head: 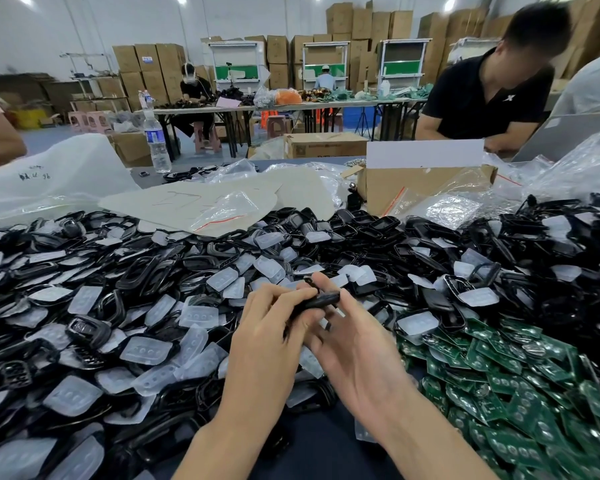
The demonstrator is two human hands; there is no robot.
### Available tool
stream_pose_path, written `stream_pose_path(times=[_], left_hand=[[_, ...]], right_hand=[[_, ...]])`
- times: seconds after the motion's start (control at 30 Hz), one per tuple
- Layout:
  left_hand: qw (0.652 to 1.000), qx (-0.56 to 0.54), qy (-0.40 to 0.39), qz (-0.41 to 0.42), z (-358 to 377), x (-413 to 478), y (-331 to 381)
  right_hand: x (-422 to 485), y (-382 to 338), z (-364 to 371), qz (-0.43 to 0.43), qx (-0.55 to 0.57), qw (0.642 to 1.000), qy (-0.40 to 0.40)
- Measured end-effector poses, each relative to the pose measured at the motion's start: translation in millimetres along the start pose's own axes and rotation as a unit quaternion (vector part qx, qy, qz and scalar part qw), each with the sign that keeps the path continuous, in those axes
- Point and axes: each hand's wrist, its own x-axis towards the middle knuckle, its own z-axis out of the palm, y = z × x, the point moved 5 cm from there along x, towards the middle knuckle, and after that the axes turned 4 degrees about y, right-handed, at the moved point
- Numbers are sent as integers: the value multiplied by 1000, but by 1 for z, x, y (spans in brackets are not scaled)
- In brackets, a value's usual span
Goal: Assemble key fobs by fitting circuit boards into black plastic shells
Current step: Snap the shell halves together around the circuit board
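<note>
Both hands meet just above the middle of the table, close together and clamped on one black shell point(321, 301). The left hand point(271, 329) curls its fingers round the shell's left end. The right hand point(355, 348), palm turned inward, pinches the right end between its thumb and fingers. The shell lies on its side with its long axis running left to right. Its right end is tipped slightly higher and points toward the far right. Whether a board already sits inside it cannot be told.

Under and around the hands, a deep pile of black shells point(146, 271) is mixed with cloudy rubber button pads point(145, 349) and covers most of the table. A heap of green circuit boards point(499, 372) lies to the lower right, just beside the right hand. Beyond the pile stand an open cardboard box point(420, 190), clear plastic bags point(447, 209) and a water bottle point(157, 142). A person in a black shirt point(485, 98) sits across the table on the right.
</note>
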Motion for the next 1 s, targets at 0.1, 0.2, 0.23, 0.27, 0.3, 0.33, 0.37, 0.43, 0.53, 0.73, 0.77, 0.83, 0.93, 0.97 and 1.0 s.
stream_pose_path(times=[0.1, 0.2, 0.23, 0.27, 0.3, 0.33, 0.37, 0.43, 0.53, 0.73, 0.77, 0.83, 0.93, 0.97, 1.0], left_hand=[[999, -24, 4, -47, 3, -1, -5], [997, -39, 11, -72, 4, -1, -6], [996, -41, 13, -72, 4, -1, -6], [996, -41, 15, -73, 4, -1, -5], [996, -40, 18, -72, 3, 0, -5], [997, -37, 21, -70, 3, 1, -5], [997, -32, 24, -65, 3, 1, -5], [998, -21, 33, -54, 2, 2, -4], [998, -12, 35, -49, 2, 1, -4], [999, -26, -11, -42, 6, 0, -1], [999, -27, -13, -36, 6, -1, 0], [999, -26, -5, -19, 5, 0, 2], [999, -31, 4, -30, 8, -2, 1], [998, -41, 8, -43, 9, -2, 0], [997, -53, 11, -57, 10, -3, -1]], right_hand=[[0, 2, 0, 1, 3, 1000, 10], [-1, 4, 0, 1, 1, 1000, 8], [-1, 4, 0, 0, 0, 1000, 7], [-2, 4, -1, 0, 2, 1000, 6], [-2, 3, 0, 0, 5, 1000, 5], [-2, 3, -1, 0, 9, 1000, 2], [-2, 3, 0, -1, 12, 1000, -1], [-2, 4, 0, -3, 14, 1000, -10], [-2, 3, 0, -11, 18, 1000, -20], [1, -1, -1, -28, -1, 1000, -5], [1, 0, 0, -26, -3, 1000, -4], [1, 3, 0, -22, -8, 1000, 3], [0, 6, 1, -34, -24, 999, 11], [-1, 7, 2, -36, -26, 999, 11], [-2, 7, 2, -37, -25, 999, 10]])
